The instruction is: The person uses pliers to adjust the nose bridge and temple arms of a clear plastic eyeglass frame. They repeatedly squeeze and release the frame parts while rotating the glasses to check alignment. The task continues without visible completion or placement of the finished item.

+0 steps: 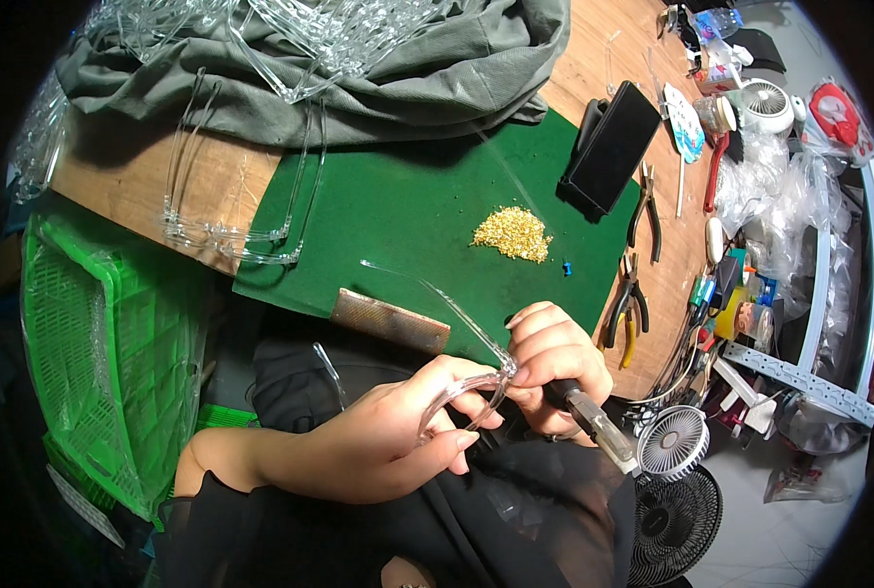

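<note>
My left hand (383,436) is closed around the rim of a clear plastic eyeglass frame (444,400), one temple of which points up and left over the green mat (378,206). My right hand (562,355) pinches the frame near its hinge. A dark-handled tool (604,431) with a pale, shiny end also sits in the right hand; its working tip is hidden, so its exact kind cannot be told. Beyond the hands lies a pile of tiny gold-coloured metal parts (512,234), with a small blue pin (567,267) beside it. A worn block (390,320) rests at the mat's near edge.
Several clear frames (349,39) are heaped on a grey cloth (437,93); others (231,235) stand at the table's left edge. A black phone-like object (611,147) and pliers (645,216) lie right. A green crate (114,343) is left, a small fan (672,443) right.
</note>
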Tool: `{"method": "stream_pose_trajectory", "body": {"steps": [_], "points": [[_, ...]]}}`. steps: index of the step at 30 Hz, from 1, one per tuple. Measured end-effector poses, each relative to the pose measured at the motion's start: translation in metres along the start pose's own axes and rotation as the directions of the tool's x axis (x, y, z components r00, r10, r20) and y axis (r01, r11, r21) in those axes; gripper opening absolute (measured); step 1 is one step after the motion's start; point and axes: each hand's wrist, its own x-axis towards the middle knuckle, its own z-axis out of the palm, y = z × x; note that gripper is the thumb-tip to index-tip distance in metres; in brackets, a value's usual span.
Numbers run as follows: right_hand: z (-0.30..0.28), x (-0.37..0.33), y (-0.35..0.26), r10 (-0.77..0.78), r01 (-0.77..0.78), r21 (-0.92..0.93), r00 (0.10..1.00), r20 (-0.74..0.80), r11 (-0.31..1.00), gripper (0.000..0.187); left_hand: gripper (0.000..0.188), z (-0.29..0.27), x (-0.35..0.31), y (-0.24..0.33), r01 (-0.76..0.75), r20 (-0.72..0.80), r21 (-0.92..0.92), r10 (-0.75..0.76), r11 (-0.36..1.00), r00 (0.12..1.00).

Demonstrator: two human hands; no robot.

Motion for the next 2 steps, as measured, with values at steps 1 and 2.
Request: {"method": "stream_pose_trajectory", "body": {"steps": [1,2], "points": [[0.0002,-0.0002,-0.0003,0.003,-0.003,-0.004,1.000,0.000,1.000,0.016,0.047,-0.0004,0.0000,0.0001,0.001,0.001,0.010,-0.001,1.000,1.000],[0.0005,0.0001,-0.0002,0.005,-0.005,-0.004,1.000,0.002,1.000,0.016,0.047,-0.0006,-0.0003,-0.0002,0.001,-0.001,0.009,-0.001,1.000,1.000]]}}
